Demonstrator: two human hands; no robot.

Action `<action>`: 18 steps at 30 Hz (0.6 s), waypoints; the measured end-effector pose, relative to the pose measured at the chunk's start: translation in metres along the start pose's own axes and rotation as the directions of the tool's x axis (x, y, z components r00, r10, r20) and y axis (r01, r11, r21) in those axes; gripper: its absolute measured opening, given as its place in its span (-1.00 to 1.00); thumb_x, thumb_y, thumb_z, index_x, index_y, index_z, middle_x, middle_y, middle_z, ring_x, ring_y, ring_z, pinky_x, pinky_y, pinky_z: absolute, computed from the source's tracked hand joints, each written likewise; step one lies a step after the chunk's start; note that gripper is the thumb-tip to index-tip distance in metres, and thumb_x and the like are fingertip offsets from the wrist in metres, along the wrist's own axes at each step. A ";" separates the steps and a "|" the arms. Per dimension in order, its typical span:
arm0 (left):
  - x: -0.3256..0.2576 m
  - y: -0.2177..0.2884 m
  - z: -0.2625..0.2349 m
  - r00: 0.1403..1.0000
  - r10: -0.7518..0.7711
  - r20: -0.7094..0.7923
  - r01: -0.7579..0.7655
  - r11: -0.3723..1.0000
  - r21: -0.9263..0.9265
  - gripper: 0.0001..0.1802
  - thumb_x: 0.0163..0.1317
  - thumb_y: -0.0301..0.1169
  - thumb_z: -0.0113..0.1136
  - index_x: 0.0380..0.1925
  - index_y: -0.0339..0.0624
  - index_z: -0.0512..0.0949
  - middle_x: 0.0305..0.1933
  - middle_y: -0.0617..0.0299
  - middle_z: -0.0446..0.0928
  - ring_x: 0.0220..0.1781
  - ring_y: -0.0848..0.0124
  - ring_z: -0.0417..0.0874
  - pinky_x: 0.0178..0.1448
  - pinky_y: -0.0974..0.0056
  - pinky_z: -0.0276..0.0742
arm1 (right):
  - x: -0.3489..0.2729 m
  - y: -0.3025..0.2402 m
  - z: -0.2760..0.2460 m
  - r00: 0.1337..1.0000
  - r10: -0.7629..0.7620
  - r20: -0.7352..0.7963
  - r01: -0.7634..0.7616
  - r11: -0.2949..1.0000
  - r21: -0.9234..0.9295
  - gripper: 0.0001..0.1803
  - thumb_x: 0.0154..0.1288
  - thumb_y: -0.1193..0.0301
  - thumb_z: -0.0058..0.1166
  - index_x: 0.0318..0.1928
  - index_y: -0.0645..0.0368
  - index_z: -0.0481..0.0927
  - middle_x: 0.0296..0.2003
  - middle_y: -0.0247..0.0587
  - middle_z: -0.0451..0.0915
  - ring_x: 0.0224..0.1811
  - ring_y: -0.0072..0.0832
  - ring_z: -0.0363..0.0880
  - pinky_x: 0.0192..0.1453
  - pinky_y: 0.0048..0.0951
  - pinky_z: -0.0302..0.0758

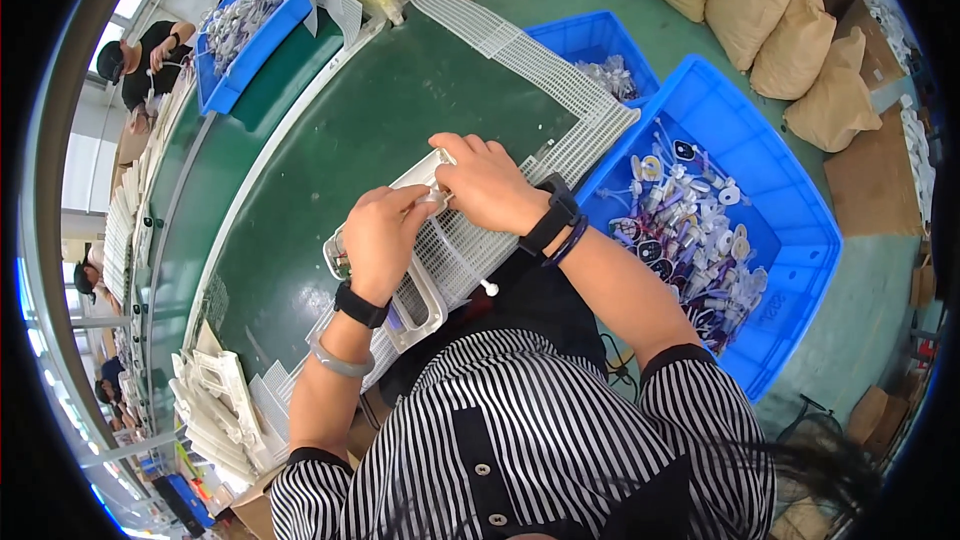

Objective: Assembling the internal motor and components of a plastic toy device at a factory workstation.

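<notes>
My left hand and my right hand meet over the near edge of the green work surface. Between their closed fingertips is a small white plastic part. A thin white rod slants down from there to a round white knob. Beneath my hands lies a long white plastic housing with an oblong opening. My left hand covers much of its middle, and something purple shows inside its near end. My right fingers hide part of the small piece.
At my right a big blue bin holds many small white and purple parts. White mesh matting edges the green surface. More white housings are stacked at left. Across the line, a person works beside another blue bin.
</notes>
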State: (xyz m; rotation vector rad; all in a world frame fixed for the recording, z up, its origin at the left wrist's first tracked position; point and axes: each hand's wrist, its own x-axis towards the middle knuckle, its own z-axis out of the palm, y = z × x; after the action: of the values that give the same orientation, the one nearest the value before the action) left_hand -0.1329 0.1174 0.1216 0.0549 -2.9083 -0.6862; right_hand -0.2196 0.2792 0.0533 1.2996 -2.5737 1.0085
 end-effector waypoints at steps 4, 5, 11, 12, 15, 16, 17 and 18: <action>-0.003 0.007 0.007 0.989 0.138 -0.058 -0.128 0.979 0.158 -0.81 0.09 -0.35 0.43 -0.27 -0.10 0.77 -0.42 0.17 0.61 -0.25 0.16 0.63 -0.13 0.09 0.51 | -0.001 0.000 0.002 1.000 -0.004 -0.019 0.004 1.000 -0.016 -0.80 0.01 0.46 0.39 -0.31 0.17 0.67 0.30 -0.07 0.40 0.17 -0.10 0.47 0.14 -0.12 0.41; -0.003 0.008 0.010 0.977 0.197 -0.084 -0.174 0.959 0.222 -0.82 0.08 -0.34 0.43 -0.29 -0.09 0.77 -0.42 0.18 0.59 -0.25 0.16 0.62 -0.12 0.08 0.50 | -0.002 0.001 0.003 1.000 -0.004 -0.014 0.004 1.000 -0.012 -0.80 0.01 0.46 0.39 -0.31 0.17 0.67 0.30 -0.07 0.40 0.17 -0.10 0.47 0.14 -0.12 0.41; -0.001 0.015 0.018 0.972 0.227 -0.058 -0.196 0.924 0.329 -0.84 0.06 -0.33 0.43 -0.34 -0.08 0.75 -0.43 0.20 0.54 -0.24 0.17 0.60 -0.10 0.07 0.48 | -0.004 -0.003 -0.005 0.998 -0.025 -0.054 0.024 1.000 -0.013 -0.78 0.02 0.49 0.34 -0.27 0.20 0.66 0.29 -0.03 0.43 0.14 -0.09 0.49 0.12 -0.11 0.42; -0.001 0.015 0.020 0.972 0.223 -0.068 -0.188 0.924 0.333 -0.84 0.06 -0.33 0.43 -0.34 -0.08 0.75 -0.43 0.20 0.54 -0.24 0.17 0.60 -0.10 0.07 0.48 | -0.001 -0.001 -0.007 1.000 -0.015 -0.020 0.015 1.000 -0.010 -0.77 0.02 0.50 0.33 -0.24 0.21 0.65 0.31 -0.01 0.42 0.17 -0.06 0.48 0.15 -0.10 0.43; -0.001 0.014 0.026 0.973 0.210 -0.094 -0.155 0.901 0.405 -0.81 0.04 -0.31 0.44 -0.32 -0.07 0.74 -0.41 0.20 0.55 -0.22 0.18 0.61 -0.03 0.06 0.49 | 0.000 0.001 -0.011 0.999 -0.020 0.034 0.019 0.999 0.031 -0.73 0.04 0.51 0.31 -0.19 0.21 0.65 0.36 0.05 0.38 0.23 -0.01 0.46 0.22 -0.06 0.43; -0.001 0.011 0.024 0.967 0.235 -0.097 -0.178 0.898 0.403 -0.81 0.04 -0.31 0.44 -0.33 -0.07 0.74 -0.39 0.20 0.55 -0.21 0.18 0.61 0.00 0.06 0.50 | -0.001 0.001 -0.013 0.998 -0.020 0.058 0.016 0.997 0.075 -0.71 0.05 0.52 0.30 -0.15 0.20 0.65 0.38 0.08 0.36 0.26 0.02 0.44 0.26 -0.04 0.43; -0.002 0.008 0.021 0.961 0.258 -0.101 -0.198 0.894 0.402 -0.81 0.04 -0.30 0.44 -0.34 -0.07 0.73 -0.38 0.20 0.56 -0.20 0.18 0.61 0.04 0.07 0.50 | 0.000 -0.001 -0.015 0.997 -0.043 0.057 0.040 0.997 0.066 -0.71 0.05 0.52 0.30 -0.15 0.20 0.65 0.38 0.08 0.36 0.26 0.02 0.44 0.26 -0.04 0.43; -0.004 0.008 0.015 0.983 0.181 0.020 -0.176 0.915 0.362 -0.74 0.11 -0.29 0.42 -0.20 -0.09 0.72 -0.28 0.16 0.61 -0.11 0.15 0.62 0.20 0.03 0.46 | -0.002 -0.003 -0.022 0.997 -0.072 0.032 0.070 0.995 0.066 -0.69 0.06 0.52 0.29 -0.11 0.20 0.65 0.40 0.10 0.33 0.28 0.04 0.44 0.29 -0.04 0.43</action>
State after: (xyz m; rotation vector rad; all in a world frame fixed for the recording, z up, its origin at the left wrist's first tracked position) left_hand -0.1311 0.1311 0.1116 -0.1626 -2.9366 -0.1124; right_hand -0.2211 0.2924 0.0710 1.4258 -2.5190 1.0746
